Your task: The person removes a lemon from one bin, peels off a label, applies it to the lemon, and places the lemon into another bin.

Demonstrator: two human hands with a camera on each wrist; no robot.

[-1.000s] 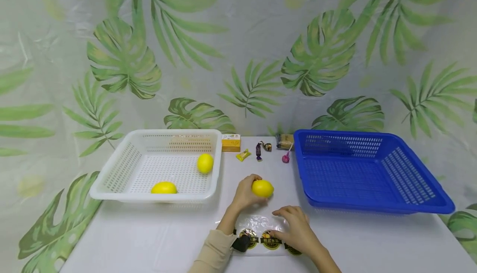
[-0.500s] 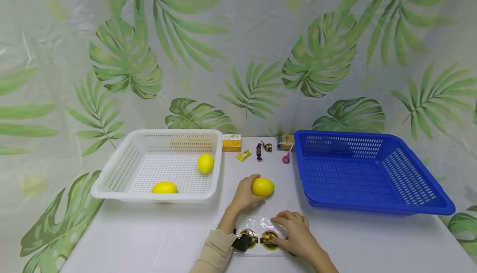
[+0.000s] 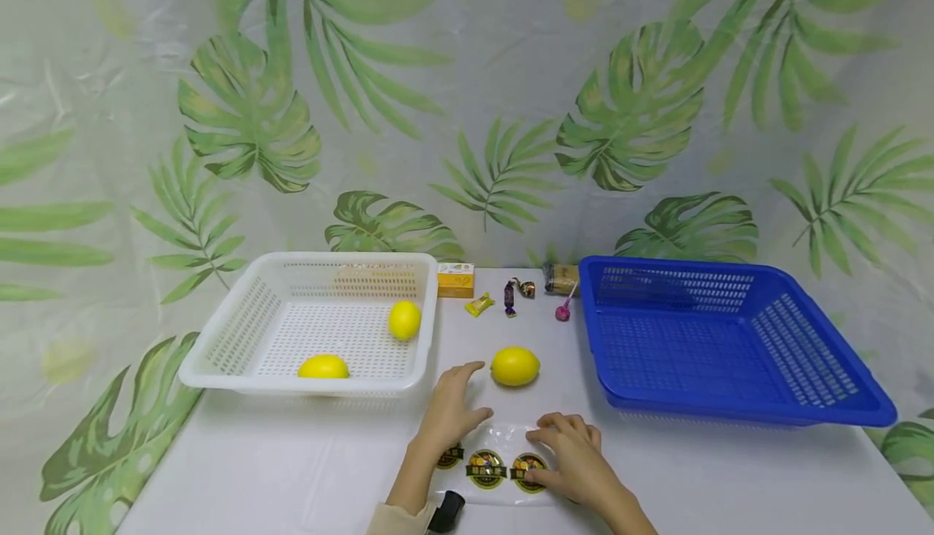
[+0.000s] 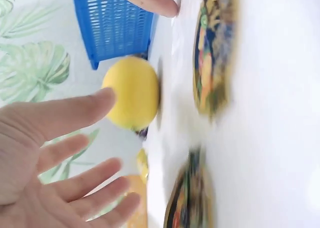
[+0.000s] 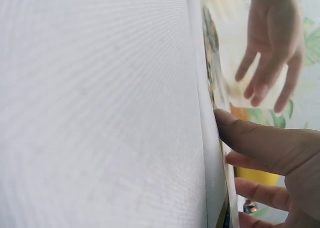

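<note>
A yellow lemon [image 3: 515, 366] lies on the white tabletop, its long side across the head view. Just left of and nearer than it, my left hand [image 3: 447, 415] is spread with thumb and fingers apart, holding nothing. In the left wrist view the thumb overlaps the lemon [image 4: 132, 91]. A clear plastic bag [image 3: 503, 438] with round black-and-gold fruit labels lies flat in front of me. My right hand [image 3: 576, 458] rests at the bag's right part, fingers loosely bent. In the right wrist view its thumb [image 5: 250, 138] touches down by the bag's labels.
A white basket [image 3: 343, 386] with two lemons [image 3: 404, 320] stands left. A blue basket [image 3: 700, 402] stands right. Along the back lie a yellow-orange box [image 3: 456, 281], a yellow candy [image 3: 479, 305], a purple candy [image 3: 509, 298], a lollipop [image 3: 563, 313] and a brown packet [image 3: 561, 279].
My left hand has let go of the lemon and drawn back to the left and nearer. The lemon stays on the table. The bag's labels have shifted left; my right hand has moved slightly.
</note>
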